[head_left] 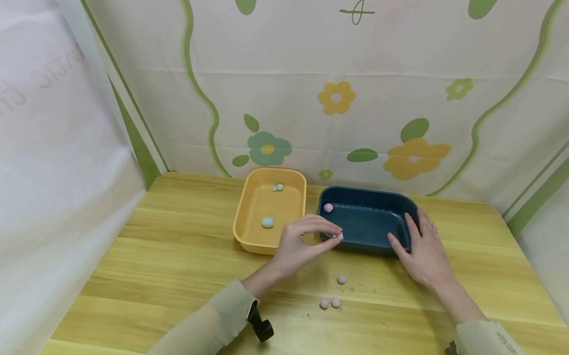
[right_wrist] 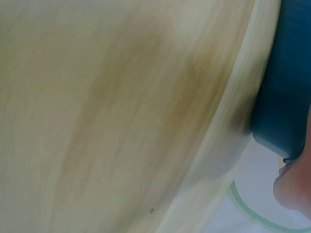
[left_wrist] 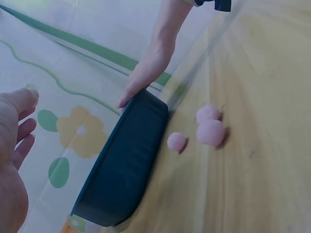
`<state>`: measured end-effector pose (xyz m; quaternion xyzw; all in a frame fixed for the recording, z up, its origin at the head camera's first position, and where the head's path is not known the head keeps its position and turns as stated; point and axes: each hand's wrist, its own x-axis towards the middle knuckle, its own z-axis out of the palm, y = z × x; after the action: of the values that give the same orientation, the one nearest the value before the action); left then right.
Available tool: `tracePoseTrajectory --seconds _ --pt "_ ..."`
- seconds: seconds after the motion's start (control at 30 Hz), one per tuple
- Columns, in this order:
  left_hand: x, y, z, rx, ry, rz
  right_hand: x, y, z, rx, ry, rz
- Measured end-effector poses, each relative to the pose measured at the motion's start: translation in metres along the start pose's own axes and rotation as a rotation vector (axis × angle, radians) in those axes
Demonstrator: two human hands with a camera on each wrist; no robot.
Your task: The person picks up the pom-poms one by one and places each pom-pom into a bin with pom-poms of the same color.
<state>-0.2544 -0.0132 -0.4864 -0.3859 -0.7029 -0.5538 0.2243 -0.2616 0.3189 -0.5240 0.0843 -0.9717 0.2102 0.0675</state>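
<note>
My left hand (head_left: 303,243) pinches a small pale piece (head_left: 339,236) between thumb and fingertips, over the near left edge of a dark blue tray (head_left: 364,248). What the piece is I cannot tell. Fingers spread, my right hand (head_left: 427,253) rests over the tray's right end, the thumb reaching over the near rim. A pink ball (head_left: 328,208) lies inside at the tray's left. On the table in front are three more: one pink ball (head_left: 341,279) nearer the tray, and a pair of pink balls (left_wrist: 211,132) close together.
A yellow tray (head_left: 241,229) stands left of the blue one, holding a larger light-blue ball (head_left: 268,222) and two tiny light-blue balls (head_left: 280,188). Small crumbs dot the wooden table (head_left: 370,345). A flower-printed curtain (head_left: 294,107) hangs right behind the trays.
</note>
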Motion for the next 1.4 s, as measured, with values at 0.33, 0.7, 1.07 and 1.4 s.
tracePoseTrajectory --seconds 0.33,0.7,1.07,1.4 --pt "0.021 -0.009 0.01 0.02 -0.002 -0.025 -0.001 0.001 0.0 0.001 0.001 0.003" --pt "0.037 -0.025 0.017 0.097 -0.009 -0.106 0.0 0.001 0.0 0.002 -0.001 0.008" --pt "0.046 -0.041 0.021 0.172 -0.003 -0.182 0.0 0.002 0.0 0.01 -0.008 0.011" --pt "0.05 -0.042 0.023 0.175 -0.009 -0.229 0.002 0.004 0.002 0.006 -0.004 0.011"
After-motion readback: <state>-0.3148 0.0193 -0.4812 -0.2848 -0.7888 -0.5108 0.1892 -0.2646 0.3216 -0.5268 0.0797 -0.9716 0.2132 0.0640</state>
